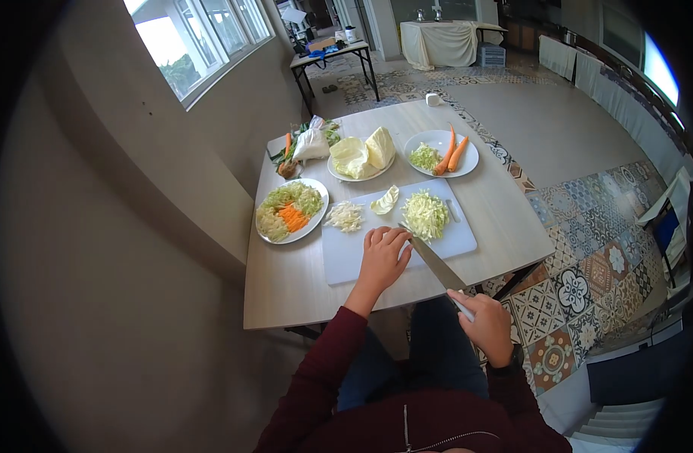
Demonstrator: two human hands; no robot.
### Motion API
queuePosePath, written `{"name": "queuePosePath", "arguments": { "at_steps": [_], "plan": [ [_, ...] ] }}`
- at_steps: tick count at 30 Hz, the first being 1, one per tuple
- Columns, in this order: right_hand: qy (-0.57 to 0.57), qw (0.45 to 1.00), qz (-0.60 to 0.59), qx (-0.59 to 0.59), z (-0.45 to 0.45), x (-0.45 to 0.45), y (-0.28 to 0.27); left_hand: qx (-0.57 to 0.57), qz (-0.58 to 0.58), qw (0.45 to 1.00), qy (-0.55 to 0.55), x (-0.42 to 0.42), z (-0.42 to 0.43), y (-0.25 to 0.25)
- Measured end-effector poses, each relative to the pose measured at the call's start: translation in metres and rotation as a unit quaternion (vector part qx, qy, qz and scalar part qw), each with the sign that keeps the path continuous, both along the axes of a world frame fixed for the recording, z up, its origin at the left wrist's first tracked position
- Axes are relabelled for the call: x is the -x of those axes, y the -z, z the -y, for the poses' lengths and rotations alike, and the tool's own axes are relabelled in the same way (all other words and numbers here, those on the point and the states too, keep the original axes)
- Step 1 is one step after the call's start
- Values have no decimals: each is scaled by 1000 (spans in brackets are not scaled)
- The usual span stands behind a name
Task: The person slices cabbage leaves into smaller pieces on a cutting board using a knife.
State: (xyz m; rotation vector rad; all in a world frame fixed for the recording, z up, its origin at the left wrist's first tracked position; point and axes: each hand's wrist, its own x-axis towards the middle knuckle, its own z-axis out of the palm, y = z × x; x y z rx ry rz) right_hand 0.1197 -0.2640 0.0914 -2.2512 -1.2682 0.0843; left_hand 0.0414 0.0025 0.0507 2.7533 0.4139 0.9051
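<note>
Head view: the right hand (488,326) is closed round the pale handle of a knife (437,264), whose broad blade slants over the near edge of the white cutting board (348,260) on the bench (282,291). The left hand (384,260) bends its fingers at the blade's tip end; whether they pinch it or merely rest there cannot be told. The knife looks stiff and moderately light, probably slick if wet, so the handle is the safe hold. Beside the tip, shredded cabbage (425,214) seems light, crisp and loose, best gathered from underneath.
</note>
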Motion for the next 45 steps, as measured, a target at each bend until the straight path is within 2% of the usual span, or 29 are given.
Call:
{"name": "queuePosePath", "arguments": {
  "at_steps": [9, 12, 18, 24, 25, 33, 36, 42, 43, 45],
  "plan": [
    [-1, 1000, 30, -6, 1, -9, 5, -50, -7, 999, 7, -30, -4, 4],
    [-6, 1000, 20, -6, 1, -7, 4, -48, -30, 998, 1, -37, -11, 7],
    [8, 999, -41, -35, 3, -9, 9, 5, 24, 999, -20, -30, -15, 8],
    [0, 996, -84, -38, 0, -8, 9, 51, 86, 990, -104, -15, -30, 17],
    [-3, 995, -92, -37, 0, -7, 9, 29, 132, 984, -112, -14, -31, 17],
    [-9, 991, -128, -46, -2, -9, 9, 94, 92, 975, -178, 37, -35, 26],
    [-20, 992, -104, -68, -3, -11, 20, 126, 135, 965, -185, 58, -34, 38],
    [-27, 990, -129, -56, -10, -9, 17, 116, 236, 934, -244, 96, -38, 44],
    [-26, 989, -134, -51, -11, -8, 16, 102, 217, 936, -259, 102, -36, 40],
    [-26, 988, -144, -41, -13, -7, 11, 151, 150, 924, -317, 109, -34, 27]
  ]
}}
